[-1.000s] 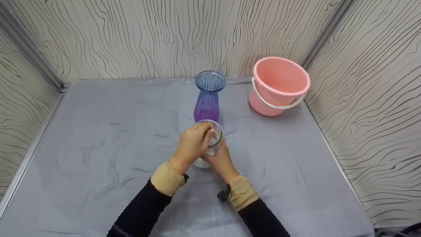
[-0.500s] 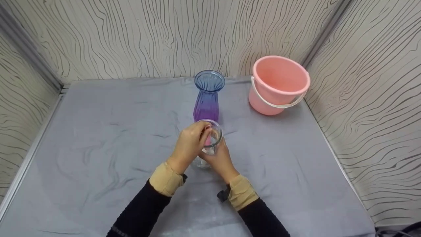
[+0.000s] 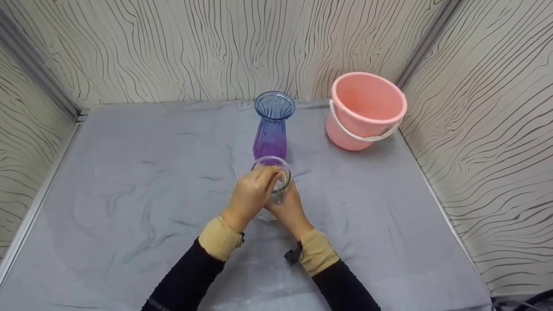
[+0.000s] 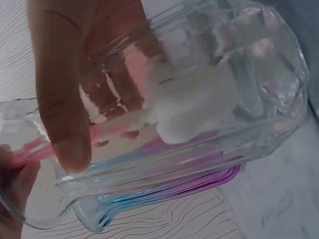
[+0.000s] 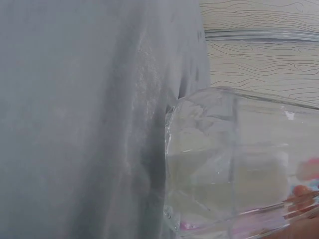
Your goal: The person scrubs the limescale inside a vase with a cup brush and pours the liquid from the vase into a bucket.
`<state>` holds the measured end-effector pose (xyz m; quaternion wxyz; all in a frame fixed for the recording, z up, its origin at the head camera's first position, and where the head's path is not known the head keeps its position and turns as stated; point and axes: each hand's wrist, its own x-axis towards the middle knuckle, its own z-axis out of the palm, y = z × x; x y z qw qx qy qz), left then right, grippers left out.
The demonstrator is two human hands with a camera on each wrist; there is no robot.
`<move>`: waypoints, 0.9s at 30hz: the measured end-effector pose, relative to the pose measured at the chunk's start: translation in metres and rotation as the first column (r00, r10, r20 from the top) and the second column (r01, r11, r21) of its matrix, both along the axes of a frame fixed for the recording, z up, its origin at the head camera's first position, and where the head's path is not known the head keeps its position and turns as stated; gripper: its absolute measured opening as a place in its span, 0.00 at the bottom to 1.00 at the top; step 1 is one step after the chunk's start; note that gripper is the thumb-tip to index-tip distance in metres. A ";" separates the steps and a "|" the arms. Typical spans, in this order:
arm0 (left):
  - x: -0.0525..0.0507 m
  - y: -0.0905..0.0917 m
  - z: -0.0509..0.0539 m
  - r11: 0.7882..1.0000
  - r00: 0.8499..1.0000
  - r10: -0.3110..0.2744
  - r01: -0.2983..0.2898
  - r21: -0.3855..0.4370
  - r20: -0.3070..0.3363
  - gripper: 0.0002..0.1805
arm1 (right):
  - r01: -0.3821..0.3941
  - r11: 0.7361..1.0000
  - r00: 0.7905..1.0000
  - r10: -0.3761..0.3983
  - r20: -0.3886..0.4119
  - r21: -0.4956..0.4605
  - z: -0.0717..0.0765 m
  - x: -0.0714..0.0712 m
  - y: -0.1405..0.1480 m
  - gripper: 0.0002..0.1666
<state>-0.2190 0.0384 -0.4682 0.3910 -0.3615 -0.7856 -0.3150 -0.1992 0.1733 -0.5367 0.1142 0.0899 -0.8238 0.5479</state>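
A clear glass vase (image 3: 277, 198) stands in the middle of the cloth, and my right hand (image 3: 290, 212) grips it round its side. Over its mouth, my left hand (image 3: 250, 190) pinches the pink handle (image 4: 31, 153) of a sponge brush. The brush's white sponge head (image 4: 194, 112) is inside the vase, seen through the glass in the left wrist view. In the right wrist view the vase's base (image 5: 199, 164) meets the cloth. Just behind it stands a blue-to-purple glass vase (image 3: 271, 134), upright and untouched.
A pink bucket (image 3: 351, 134) with a white handle stands at the back right. Grey, wrinkled cloth (image 3: 129, 181) covers the table. Patterned panels (image 3: 173, 52) close off the back and both sides. A dark cable (image 3: 535, 300) shows at the lower right corner.
My left hand has shifted slightly at the vase mouth, and the pink handle seen there half a second ago is now hidden in the head view. My right hand keeps its hold.
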 end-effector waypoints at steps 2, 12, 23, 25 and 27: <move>0.000 0.000 -0.001 1.000 1.000 -0.007 0.007 -0.016 -0.014 0.08 | 0.007 1.000 1.000 -0.007 0.004 -0.006 0.000 0.001 0.000 0.55; 0.001 -0.001 0.002 0.995 0.996 -0.074 0.077 -0.061 0.042 0.01 | -0.012 1.000 1.000 0.012 0.011 -0.016 -0.002 0.001 0.002 0.55; 0.003 0.000 0.007 0.994 0.995 -0.018 0.028 -0.102 0.100 0.03 | -0.010 1.000 1.000 0.010 0.028 0.000 0.001 0.002 0.002 0.57; 0.003 0.001 0.007 0.995 0.993 -0.011 0.021 -0.093 0.115 0.03 | -0.014 1.000 0.999 0.014 0.030 0.000 0.001 0.002 0.002 0.58; 0.003 0.001 0.008 0.997 0.991 -0.006 0.017 -0.081 0.133 0.03 | -0.014 1.000 0.999 0.014 0.030 0.003 0.001 0.002 0.002 0.57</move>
